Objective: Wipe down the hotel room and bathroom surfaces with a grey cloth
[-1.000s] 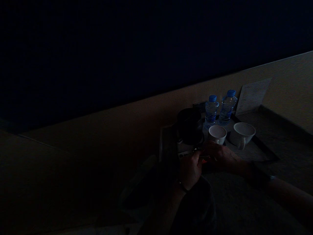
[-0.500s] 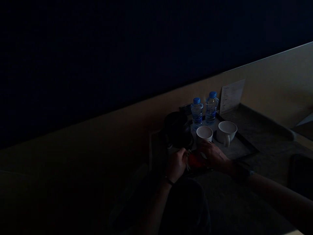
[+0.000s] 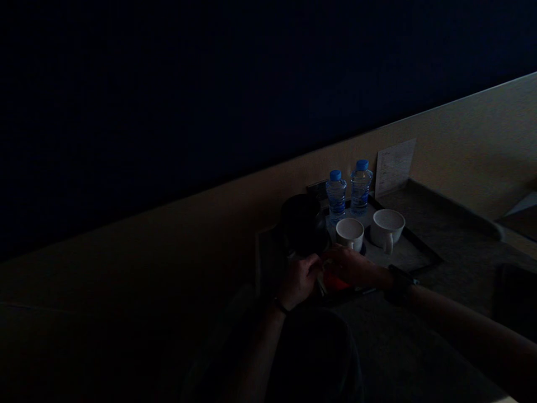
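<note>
In the dim head view, a small red packet [image 3: 335, 281] shows below my hands, at the front of a dark-rimmed tray [image 3: 423, 258]. My left hand [image 3: 298, 280] pinches the packet's left end, where a pale edge shows. The fingers of my right hand [image 3: 348, 265] are bent together over its top, close against the left fingertips. Just behind the right hand stands a white cup [image 3: 349, 230], partly covered by it. A second white cup [image 3: 388, 226] is further right, its handle facing me.
A black kettle [image 3: 302, 224] stands on the tray's left side. Two water bottles [image 3: 336, 198] with blue caps are at the back. A printed card [image 3: 395, 167] leans on the wall. One dark object [image 3: 514, 299] lies at the right of the counter.
My right hand has moved left along the packet, and its fingers now meet my left hand's. The cup behind shows more of itself. The view has shifted slightly.
</note>
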### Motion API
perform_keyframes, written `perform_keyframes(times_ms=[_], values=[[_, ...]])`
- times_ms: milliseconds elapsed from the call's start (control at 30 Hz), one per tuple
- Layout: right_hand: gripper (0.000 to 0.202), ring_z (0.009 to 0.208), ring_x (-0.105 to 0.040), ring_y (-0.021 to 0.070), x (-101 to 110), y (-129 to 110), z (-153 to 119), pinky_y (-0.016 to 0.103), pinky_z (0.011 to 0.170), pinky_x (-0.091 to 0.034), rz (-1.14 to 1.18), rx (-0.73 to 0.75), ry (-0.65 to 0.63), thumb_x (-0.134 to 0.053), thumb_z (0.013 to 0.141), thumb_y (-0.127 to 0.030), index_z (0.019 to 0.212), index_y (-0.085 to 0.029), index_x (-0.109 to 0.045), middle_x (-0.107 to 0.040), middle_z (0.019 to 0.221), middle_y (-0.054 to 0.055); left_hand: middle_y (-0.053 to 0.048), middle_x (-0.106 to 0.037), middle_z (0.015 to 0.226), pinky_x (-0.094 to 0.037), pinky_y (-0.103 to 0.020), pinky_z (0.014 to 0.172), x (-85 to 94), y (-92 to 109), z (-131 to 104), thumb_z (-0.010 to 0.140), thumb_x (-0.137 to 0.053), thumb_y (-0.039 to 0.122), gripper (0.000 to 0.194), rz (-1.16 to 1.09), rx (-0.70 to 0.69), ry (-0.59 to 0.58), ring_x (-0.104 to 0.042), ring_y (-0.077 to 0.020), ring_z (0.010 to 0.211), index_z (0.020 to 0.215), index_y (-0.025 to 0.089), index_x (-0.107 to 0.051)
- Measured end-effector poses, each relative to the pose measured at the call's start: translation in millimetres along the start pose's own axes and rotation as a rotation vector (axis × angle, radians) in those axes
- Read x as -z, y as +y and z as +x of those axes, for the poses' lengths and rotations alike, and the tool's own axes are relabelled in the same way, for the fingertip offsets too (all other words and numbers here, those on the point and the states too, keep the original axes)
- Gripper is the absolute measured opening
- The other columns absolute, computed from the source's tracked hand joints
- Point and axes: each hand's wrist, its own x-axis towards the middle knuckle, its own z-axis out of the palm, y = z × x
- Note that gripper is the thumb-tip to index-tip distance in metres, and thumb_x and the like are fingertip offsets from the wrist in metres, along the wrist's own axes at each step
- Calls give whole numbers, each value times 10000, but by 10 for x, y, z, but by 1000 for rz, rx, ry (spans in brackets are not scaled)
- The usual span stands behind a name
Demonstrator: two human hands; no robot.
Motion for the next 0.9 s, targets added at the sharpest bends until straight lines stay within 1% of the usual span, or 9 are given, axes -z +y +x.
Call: perform_keyframes(times_ms=[100,200,333,467,567,667,733,800,900], values=[[78,869,-615,204,81,61,40,303,784,-497,-121,-33,-16,-654,842,-75,872,-137,-690,-662,917,58,-22,-667,805,-381,-220,652,-17,-6,30,879,-457,156,153,91,48,10,-628,-138,773,830,169,-602],[61,888,-607,234,66,102,21,400,832,-493,-267,-63,-18,-651,839,-56,860,-109,-672,-655,916,78,-34,-682,824,-379,-233,647,-84,-45,78,888,-446,156,171,208,70,8,-641,-150,791,843,173,-610],[82,912,-597,217,-45,70,-24,403,886,-479,-395,-19,-50,-618,880,-59,873,-123,-669,-656,928,70,-50,-684,825,-393,-253,643,-178,-93,130,902,-421,169,207,376,38,-29,-650,-174,808,845,170,-620],[104,989,-565,269,-106,38,-5,430,904,-462,-483,-8,-35,-608,879,-67,942,-103,-683,-654,969,106,-60,-656,948,-432,-264,698,-220,-111,147,895,-426,167,226,455,14,-40,-642,-177,867,842,173,-646],[160,1019,-547,293,-101,35,29,418,905,-465,-512,8,-33,-617,866,-80,1013,-80,-682,-644,1031,140,-56,-626,1055,-478,-269,768,-200,-79,68,913,-434,209,231,444,30,-13,-636,-169,919,962,191,-659],[174,1020,-542,303,-102,38,29,426,917,-461,-543,27,-37,-610,862,-80,1019,-77,-687,-638,1056,152,-53,-596,1177,-487,-296,892,-159,1,-219,941,-422,266,294,345,17,77,-595,-178,1055,1185,218,-580],[149,1000,-546,318,-122,46,6,444,908,-462,-562,20,-37,-613,847,-74,967,-77,-702,-647,1014,159,-42,-587,1228,-465,-321,974,-177,47,-530,926,-477,340,337,282,6,49,-557,-187,1128,1244,250,-545],[127,996,-543,339,-157,56,-22,462,902,-462,-575,3,-31,-614,835,-70,918,-63,-710,-650,972,179,-43,-549,1324,-419,-400,1059,-273,51,-872,850,-575,495,500,246,4,-109,-490,-242,1236,1304,296,-513],[148,990,-540,356,-208,45,-50,488,904,-456,-581,-8,-30,-581,833,-33,916,-36,-704,-644,956,203,-89,-336,1522,-309,-603,1105,-563,-46,-1298,729,-613,667,821,278,59,-368,-287,-389,1388,1435,329,-365]])
